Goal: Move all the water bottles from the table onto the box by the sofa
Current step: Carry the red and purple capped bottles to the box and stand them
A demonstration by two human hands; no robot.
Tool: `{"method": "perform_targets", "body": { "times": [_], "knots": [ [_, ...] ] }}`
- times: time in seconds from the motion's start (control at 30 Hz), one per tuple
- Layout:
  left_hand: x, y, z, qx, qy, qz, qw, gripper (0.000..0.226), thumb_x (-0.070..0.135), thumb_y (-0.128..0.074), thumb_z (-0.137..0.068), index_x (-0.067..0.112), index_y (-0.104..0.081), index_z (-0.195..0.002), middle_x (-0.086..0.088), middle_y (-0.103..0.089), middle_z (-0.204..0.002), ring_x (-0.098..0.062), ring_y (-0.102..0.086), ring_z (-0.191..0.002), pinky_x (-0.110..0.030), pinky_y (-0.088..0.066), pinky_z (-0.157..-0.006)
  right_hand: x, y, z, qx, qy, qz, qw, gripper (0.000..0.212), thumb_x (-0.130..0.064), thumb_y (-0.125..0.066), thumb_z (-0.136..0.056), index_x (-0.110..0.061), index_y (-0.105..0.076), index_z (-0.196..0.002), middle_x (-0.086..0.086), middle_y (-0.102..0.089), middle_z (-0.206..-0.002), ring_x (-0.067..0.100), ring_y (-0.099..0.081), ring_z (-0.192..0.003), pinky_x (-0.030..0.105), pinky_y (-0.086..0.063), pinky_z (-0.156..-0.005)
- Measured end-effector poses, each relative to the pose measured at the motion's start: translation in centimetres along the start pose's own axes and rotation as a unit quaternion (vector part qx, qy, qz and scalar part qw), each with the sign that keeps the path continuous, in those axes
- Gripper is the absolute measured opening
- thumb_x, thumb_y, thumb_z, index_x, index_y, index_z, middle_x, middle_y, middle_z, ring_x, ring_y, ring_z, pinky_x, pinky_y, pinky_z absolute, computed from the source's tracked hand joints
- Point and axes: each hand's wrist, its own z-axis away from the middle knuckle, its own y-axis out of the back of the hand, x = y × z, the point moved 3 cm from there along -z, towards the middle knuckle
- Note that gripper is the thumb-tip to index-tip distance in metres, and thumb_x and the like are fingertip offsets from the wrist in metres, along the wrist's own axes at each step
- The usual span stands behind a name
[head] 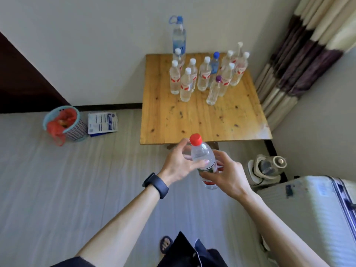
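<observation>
We are holding the red-capped bottle (202, 157) upright in the air with both hands, just off the near edge of the tabletop (202, 122). Our left hand (179, 166), with a dark band (156, 185) at the wrist, is gripping the clear upper part. Its fingers (183, 146) are curling round the far side and the thumb is lying across the front. Our right hand (225, 176) is wrapping its fingers round the lower part at the label.

On the far half of the tabletop a cluster of white-capped bottles (204, 74) is standing upright, close together. A blue-capped bottle (215, 63) is standing among them, and a purple-capped bottle (213, 91) is at the near side of the group. A tall bottle (179, 37) with a blue cap and a handle loop is standing at the far left corner.

On the floor (57, 189) to the left, a basket (77, 130) holding a red bag (57, 126) is sitting beside a printed packet (103, 122). A pale suitcase (312, 209) is standing at the near right.
</observation>
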Motion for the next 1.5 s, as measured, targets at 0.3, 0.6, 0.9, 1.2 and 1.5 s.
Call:
{"method": "perform_targets", "body": {
  "times": [0.3,0.6,0.9,1.2,1.5],
  "knots": [
    [2.9,2.2,-6.4,0.075,-0.036,-0.087,0.993,0.057,0.044,-0.09,-0.065,0.045,-0.055,-0.11,0.015,-0.067,-0.105,-0.008,-0.072,-0.086,-0.033,-0.059,-0.08,-2.2,1.4,-7.3,-0.018,0.055,0.037,0.998,0.062,-0.039,-0.081,-0.077,-0.039,-0.053,-0.132,-0.026,-0.065,-0.11,-0.007,-0.062,-0.106,0.011,-0.047,-0.085],
    [1.6,3.5,-20.8,0.157,0.021,-0.101,0.982,0.056,0.039,-0.09,-0.064,0.046,-0.052,-0.105,0.015,-0.063,-0.113,-0.007,-0.067,-0.091,-0.03,-0.057,-0.075,1.6,7.8,-24.5,0.002,0.04,0.089,0.995,0.05,-0.04,-0.072,-0.089,-0.025,-0.056,-0.134,-0.009,-0.064,-0.128,0.011,-0.059,-0.118,0.031,-0.048,-0.096],
    [-1.5,2.3,-33.3,0.21,0.095,-0.145,0.962,0.061,0.031,-0.092,-0.067,0.041,-0.049,-0.109,0.023,-0.053,-0.101,-0.016,-0.061,-0.1,-0.036,-0.055,-0.082,3.7,11.1,-42.0,0.029,-0.015,0.105,0.994,0.084,-0.051,-0.072,-0.085,-0.016,-0.033,-0.15,0.006,-0.044,-0.151,0.026,-0.048,-0.133,0.042,-0.045,-0.103],
    [-4.2,2.1,-40.1,0.182,0.112,-0.158,0.964,0.058,0.031,-0.088,-0.07,0.039,-0.047,-0.11,0.021,-0.057,-0.102,-0.009,-0.06,-0.094,-0.03,-0.053,-0.075,6.4,8.8,-50.5,0.001,-0.065,0.1,0.993,0.106,-0.046,-0.083,-0.077,-0.029,-0.016,-0.158,0.013,-0.037,-0.153,0.034,-0.043,-0.136,0.043,-0.042,-0.102],
    [-5.5,2.3,-41.2,0.094,0.15,-0.173,0.969,0.081,0.035,-0.086,-0.068,0.047,-0.04,-0.134,0.013,-0.054,-0.122,-0.01,-0.056,-0.107,-0.029,-0.054,-0.081,7.5,6.5,-52.3,0.058,-0.122,0.002,0.991,0.066,-0.034,-0.082,-0.081,-0.024,-0.04,-0.131,0.001,-0.063,-0.118,0.028,-0.061,-0.101,0.029,-0.04,-0.075]
  ]
}}
